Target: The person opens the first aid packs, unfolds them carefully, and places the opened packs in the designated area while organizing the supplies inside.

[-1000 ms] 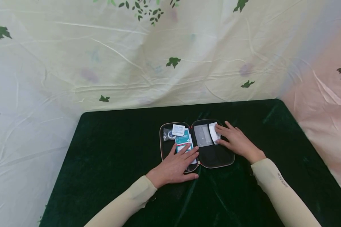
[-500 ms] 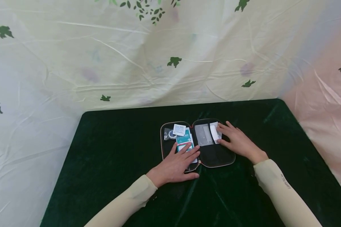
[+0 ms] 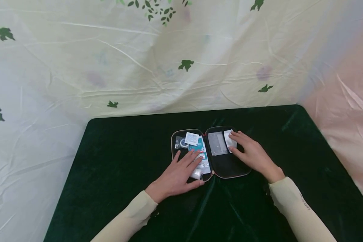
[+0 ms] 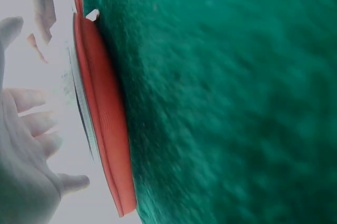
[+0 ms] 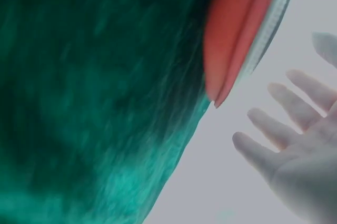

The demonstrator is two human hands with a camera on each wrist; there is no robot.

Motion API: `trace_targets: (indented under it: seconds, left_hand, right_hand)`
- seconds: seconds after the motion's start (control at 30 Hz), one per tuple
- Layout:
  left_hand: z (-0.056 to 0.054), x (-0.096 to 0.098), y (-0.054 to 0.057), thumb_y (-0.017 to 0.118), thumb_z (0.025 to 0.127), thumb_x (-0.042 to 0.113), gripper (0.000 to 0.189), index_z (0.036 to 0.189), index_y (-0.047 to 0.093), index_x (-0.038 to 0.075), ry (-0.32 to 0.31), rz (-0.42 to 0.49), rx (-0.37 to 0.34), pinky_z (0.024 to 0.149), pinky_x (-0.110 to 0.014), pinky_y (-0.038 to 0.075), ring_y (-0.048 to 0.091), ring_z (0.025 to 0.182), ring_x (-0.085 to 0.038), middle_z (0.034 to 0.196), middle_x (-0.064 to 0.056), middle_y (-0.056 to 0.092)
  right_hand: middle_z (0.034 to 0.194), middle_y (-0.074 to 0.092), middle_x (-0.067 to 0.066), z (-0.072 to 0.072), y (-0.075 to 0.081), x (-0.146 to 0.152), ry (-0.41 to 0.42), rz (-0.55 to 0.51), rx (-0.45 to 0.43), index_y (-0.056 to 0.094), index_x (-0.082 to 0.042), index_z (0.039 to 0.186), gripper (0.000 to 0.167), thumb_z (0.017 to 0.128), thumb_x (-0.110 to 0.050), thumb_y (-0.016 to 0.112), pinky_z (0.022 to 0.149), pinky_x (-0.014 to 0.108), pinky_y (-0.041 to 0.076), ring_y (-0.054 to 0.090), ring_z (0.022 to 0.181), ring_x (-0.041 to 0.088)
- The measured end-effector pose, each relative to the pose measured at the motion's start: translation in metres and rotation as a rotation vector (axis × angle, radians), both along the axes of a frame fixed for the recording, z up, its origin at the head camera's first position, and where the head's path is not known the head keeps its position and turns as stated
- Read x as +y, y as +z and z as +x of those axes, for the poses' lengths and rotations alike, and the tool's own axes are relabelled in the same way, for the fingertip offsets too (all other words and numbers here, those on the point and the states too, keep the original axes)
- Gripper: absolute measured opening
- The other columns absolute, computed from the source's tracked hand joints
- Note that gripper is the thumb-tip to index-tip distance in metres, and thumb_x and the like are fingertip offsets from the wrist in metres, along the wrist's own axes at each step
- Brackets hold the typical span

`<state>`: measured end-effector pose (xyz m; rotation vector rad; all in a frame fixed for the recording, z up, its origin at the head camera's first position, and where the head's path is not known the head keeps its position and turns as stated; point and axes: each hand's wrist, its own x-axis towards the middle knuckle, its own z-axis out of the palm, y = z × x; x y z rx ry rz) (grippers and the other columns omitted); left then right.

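Observation:
A small zip case [image 3: 230, 166], black inside, lies unfolded on the table; its outside shows red in the left wrist view [image 4: 108, 118]. Over its left half my left hand [image 3: 176, 174] hovers with straight, spread fingers. Under and beyond those fingers are a teal-and-white packet [image 3: 198, 143], a white square sachet [image 3: 192, 138], a ring-shaped white roll [image 3: 184, 144] in clear wrap and a white bundle [image 3: 196, 173]. My right hand [image 3: 255, 156] has its fingertips at a white packet [image 3: 229, 139] in the right half; contact is unclear. A translucent packet [image 3: 217, 144] lies beside it.
Dark green velvet cloth [image 3: 118, 161] covers the table around the case. Behind it hangs a pale curtain [image 3: 139, 67] with leaf prints; a pinkish part [image 3: 345, 107] hangs at the right.
My left hand has drawn back toward the lower left, uncovering the white bundle and more of the teal packet. My right fingers have shifted slightly over the white packet.

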<state>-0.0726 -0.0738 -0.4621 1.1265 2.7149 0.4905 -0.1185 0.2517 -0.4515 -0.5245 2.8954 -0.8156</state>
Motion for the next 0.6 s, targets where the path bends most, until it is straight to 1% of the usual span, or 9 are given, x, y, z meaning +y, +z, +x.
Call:
trace_targets:
  seconds: [0.1, 0.27, 0.4, 0.6]
  left_hand:
    - [0.001, -0.006, 0.001, 0.036, 0.101, 0.074, 0.086, 0.164, 0.031, 0.017, 0.034, 0.013, 0.007, 0.125, -0.060, 0.011, 0.010, 0.159, -0.022, 0.173, -0.002, 0.019]
    - [0.002, -0.012, 0.000, 0.037, 0.100, 0.074, 0.087, 0.164, 0.031, 0.016, 0.078, 0.032, -0.023, 0.124, -0.060, 0.013, 0.014, 0.159, -0.022, 0.172, -0.004, 0.021]
    - [0.003, -0.014, -0.003, 0.035, 0.100, 0.076, 0.087, 0.164, 0.031, 0.017, 0.097, 0.038, -0.042, 0.124, -0.061, 0.014, 0.017, 0.158, -0.024, 0.172, -0.005, 0.022]
    - [0.003, -0.015, -0.005, 0.032, 0.099, 0.077, 0.088, 0.164, 0.031, 0.017, 0.107, 0.038, -0.059, 0.124, -0.060, 0.012, 0.018, 0.158, -0.023, 0.172, -0.005, 0.022]
  right_hand:
    - [0.157, 0.047, 0.019, 0.004, 0.000, -0.006, -0.014, -0.035, 0.029, 0.054, -0.002, 0.149, 0.055, 0.103, -0.030, 0.067, 0.116, 0.064, 0.032, 0.037, 0.148, 0.041]
    - [0.151, 0.053, 0.021, 0.010, -0.001, -0.021, -0.038, -0.087, 0.036, 0.056, -0.003, 0.146, 0.052, 0.103, -0.028, 0.067, 0.111, 0.063, 0.040, 0.050, 0.137, 0.041]
    - [0.148, 0.056, 0.020, 0.012, -0.002, -0.033, -0.042, -0.106, 0.012, 0.057, -0.004, 0.146, 0.052, 0.102, -0.029, 0.068, 0.109, 0.061, 0.044, 0.054, 0.134, 0.039]
    - [0.145, 0.059, 0.017, 0.013, -0.003, -0.049, -0.030, -0.132, -0.007, 0.058, -0.006, 0.145, 0.051, 0.102, -0.033, 0.068, 0.110, 0.058, 0.045, 0.056, 0.133, 0.036]
